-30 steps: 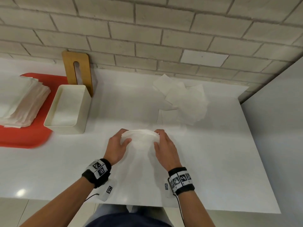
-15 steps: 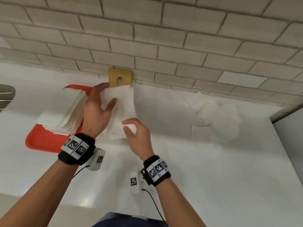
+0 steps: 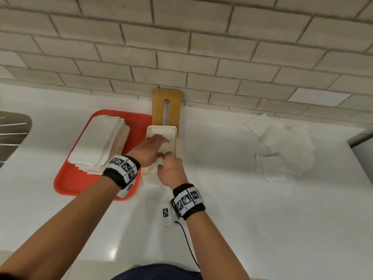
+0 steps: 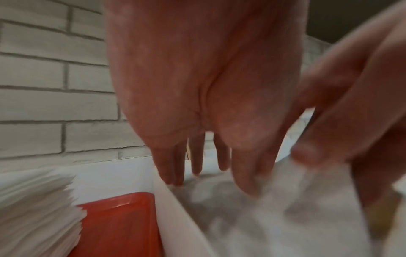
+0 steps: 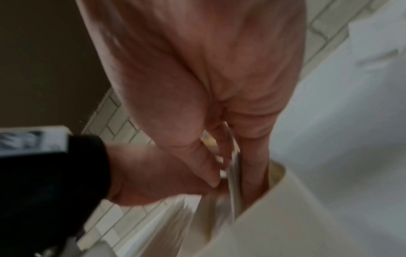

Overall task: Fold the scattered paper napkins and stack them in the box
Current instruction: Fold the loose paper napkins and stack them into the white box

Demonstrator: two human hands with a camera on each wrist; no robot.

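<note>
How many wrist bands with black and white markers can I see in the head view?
2. One wrist band is on the left arm, over the red tray; the other wrist band is on the right arm, near the box.

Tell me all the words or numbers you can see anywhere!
There are no readable words or numbers.
Left wristband: black-and-white square code patterns, not letters.
Right wristband: the same kind of patterns.
Small white tag below the right wrist: one square code pattern.
Box, tray, napkins: no print.

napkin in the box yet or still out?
In. Left hand presses the folded napkin flat inside the box; right hand pinches its near edge.
</note>
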